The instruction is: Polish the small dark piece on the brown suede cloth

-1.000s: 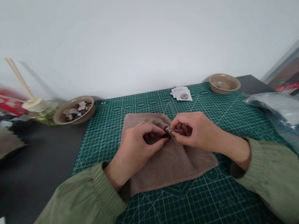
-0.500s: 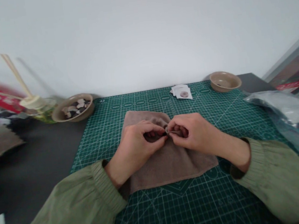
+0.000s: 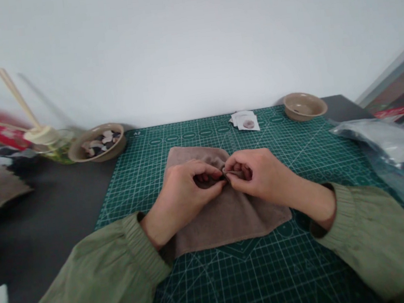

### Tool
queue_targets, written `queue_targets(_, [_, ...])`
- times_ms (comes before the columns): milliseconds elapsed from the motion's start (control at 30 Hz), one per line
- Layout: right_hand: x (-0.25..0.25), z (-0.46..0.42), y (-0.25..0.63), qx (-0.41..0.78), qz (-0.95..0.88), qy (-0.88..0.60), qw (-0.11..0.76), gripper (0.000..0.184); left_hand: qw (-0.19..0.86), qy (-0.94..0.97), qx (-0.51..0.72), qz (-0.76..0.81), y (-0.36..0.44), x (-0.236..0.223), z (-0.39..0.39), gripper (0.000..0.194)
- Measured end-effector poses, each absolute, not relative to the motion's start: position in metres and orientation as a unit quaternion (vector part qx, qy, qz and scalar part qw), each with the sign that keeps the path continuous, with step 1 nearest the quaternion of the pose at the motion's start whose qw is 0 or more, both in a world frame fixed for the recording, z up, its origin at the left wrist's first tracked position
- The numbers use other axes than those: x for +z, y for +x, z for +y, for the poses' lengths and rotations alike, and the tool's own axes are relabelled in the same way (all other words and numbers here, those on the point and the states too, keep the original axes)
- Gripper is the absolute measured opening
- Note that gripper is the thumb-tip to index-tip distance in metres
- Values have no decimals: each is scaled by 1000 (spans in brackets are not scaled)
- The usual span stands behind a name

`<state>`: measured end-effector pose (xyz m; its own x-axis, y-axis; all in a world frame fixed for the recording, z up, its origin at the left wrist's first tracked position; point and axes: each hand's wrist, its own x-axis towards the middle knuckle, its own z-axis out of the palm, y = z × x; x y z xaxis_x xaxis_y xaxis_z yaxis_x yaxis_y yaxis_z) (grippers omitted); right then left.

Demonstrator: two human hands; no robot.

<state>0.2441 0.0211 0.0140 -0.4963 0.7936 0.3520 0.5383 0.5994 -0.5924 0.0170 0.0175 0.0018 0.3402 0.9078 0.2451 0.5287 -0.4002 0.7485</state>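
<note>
A brown cloth (image 3: 227,216) lies flat on a green cutting mat (image 3: 239,283). Both my hands rest on its upper middle, fingertips meeting. My left hand (image 3: 185,192) is curled, thumb and fingers pinched on a small bunched bit of the cloth. My right hand (image 3: 263,176) is curled too, pinching the same small bunch from the other side. What else may sit between the fingertips is too small to make out. Green sleeves cover both forearms.
A tan bowl of small stones (image 3: 98,142) and a reed diffuser jar (image 3: 49,142) stand at the back left. Small white cards (image 3: 245,121) and a second tan bowl (image 3: 304,106) sit at the mat's far edge. A clear plastic bag (image 3: 392,159) lies right.
The hands have stayed pinched together on the cloth, with only small finger shifts. The view has tilted slightly, so everything sits a little higher in the picture.
</note>
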Motion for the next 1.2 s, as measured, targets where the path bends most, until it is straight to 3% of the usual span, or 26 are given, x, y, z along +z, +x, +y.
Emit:
queue_targets(367, [16, 22, 251, 231, -852, -364, 297, 11, 293, 762, 331, 473, 18, 3, 17, 12])
queue_targets(533, [19, 22, 253, 204, -816, -418, 345, 6, 301, 758, 339, 469, 20, 5, 17, 7])
queue_targets(1200, [14, 22, 242, 233, -831, -407, 300, 6, 286, 766, 338, 466, 20, 5, 16, 8])
